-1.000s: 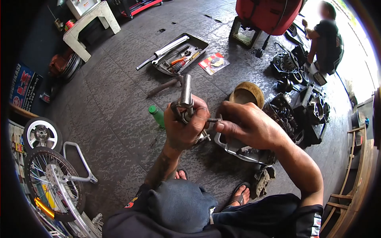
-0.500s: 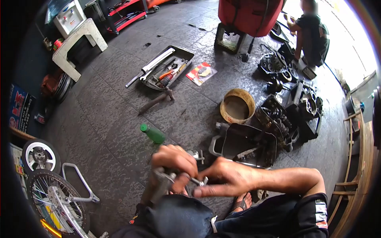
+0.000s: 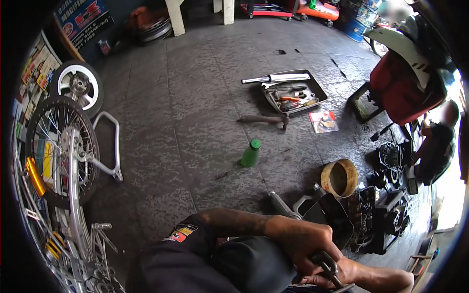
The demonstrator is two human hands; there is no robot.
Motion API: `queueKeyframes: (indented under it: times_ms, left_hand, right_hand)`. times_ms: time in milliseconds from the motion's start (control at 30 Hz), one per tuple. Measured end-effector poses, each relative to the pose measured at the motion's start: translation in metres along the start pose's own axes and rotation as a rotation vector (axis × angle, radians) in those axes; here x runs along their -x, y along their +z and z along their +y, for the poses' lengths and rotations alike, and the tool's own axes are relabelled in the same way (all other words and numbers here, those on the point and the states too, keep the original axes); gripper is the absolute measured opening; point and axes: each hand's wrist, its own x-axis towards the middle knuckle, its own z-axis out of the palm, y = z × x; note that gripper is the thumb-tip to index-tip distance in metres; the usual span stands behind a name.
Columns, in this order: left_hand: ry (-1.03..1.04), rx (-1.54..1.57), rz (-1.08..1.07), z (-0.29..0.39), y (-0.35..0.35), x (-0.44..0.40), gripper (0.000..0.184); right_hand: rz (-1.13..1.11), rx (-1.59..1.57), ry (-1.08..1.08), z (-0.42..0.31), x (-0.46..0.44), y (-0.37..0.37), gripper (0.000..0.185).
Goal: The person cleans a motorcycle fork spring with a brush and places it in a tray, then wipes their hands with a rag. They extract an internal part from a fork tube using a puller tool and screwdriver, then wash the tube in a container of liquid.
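Observation:
My left hand (image 3: 309,243) is at the lower right, closed round a grey metal part (image 3: 328,265) with a bent, rod-like end. My right hand (image 3: 346,270) comes in from the right, close below the left hand and against the same part. Its fingers are mostly hidden, though some show curled beneath the left hand. Beyond my left wrist, a grey metal arm (image 3: 284,205) sticks out; I cannot tell whether it joins the held part. Past it lies a black pan-like housing (image 3: 328,218).
A green bottle (image 3: 250,154), a hammer (image 3: 264,119), a tool tray (image 3: 320,97) and a blister pack (image 3: 323,122) are on the floor. A yellowed ring (image 3: 352,171) and engine parts (image 3: 391,215) lie right. Wheels (image 3: 90,93) stand left. A person (image 3: 439,141) crouches far right.
The view has swung left, so floor things now appear further right. My hands have moved to the lower right with the metal part, and my left forearm now crosses the front.

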Motion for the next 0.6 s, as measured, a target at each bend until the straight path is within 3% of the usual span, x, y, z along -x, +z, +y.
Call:
queueKeyframes:
  times_ms: [100, 133, 200, 233, 333, 400, 467, 500, 567, 600]
  left_hand:
    - [-0.018, 0.024, 0.001, 0.006, -0.002, 0.002, 0.011]
    - [-0.023, 0.002, 0.020, 0.004, -0.002, 0.004, 0.012]
    - [-0.023, -0.010, 0.036, 0.002, -0.003, 0.007, 0.013]
    - [-0.005, -0.073, 0.126, 0.003, -0.003, 0.007, 0.013]
    - [0.037, -0.181, 0.236, -0.004, -0.005, 0.006, 0.013]
    - [-0.002, -0.251, 0.426, -0.006, -0.012, 0.003, 0.012]
    - [-0.041, -0.330, 0.542, 0.005, -0.026, 0.002, 0.011]
    - [-0.020, -0.395, 0.608, 0.004, -0.031, 0.001, 0.010]
    - [-0.028, -0.422, 0.678, 0.000, -0.039, 0.004, 0.009]
    - [-0.055, -0.401, 0.682, 0.001, -0.044, 0.006, 0.008]
  right_hand:
    - [0.140, -0.019, 0.141, -0.004, 0.002, 0.007, 0.083]
    - [0.131, -0.020, 0.150, 0.001, 0.010, 0.013, 0.083]
    - [0.439, 0.363, 0.232, 0.012, 0.030, 0.025, 0.022]
    - [0.446, 0.359, 0.247, -0.005, 0.022, 0.018, 0.022]
    - [0.074, 0.734, 0.441, -0.068, 0.000, -0.034, 0.023]
    - [0.343, 0.838, 0.340, -0.059, -0.005, -0.037, 0.018]
    - [0.487, 0.420, 0.638, -0.068, -0.012, -0.041, 0.017]
    - [0.575, 0.455, 0.372, -0.048, -0.011, -0.042, 0.032]
    - [0.749, -0.001, 0.460, -0.044, -0.021, -0.038, 0.038]
    - [0.768, 0.010, 0.394, -0.031, -0.022, -0.035, 0.038]
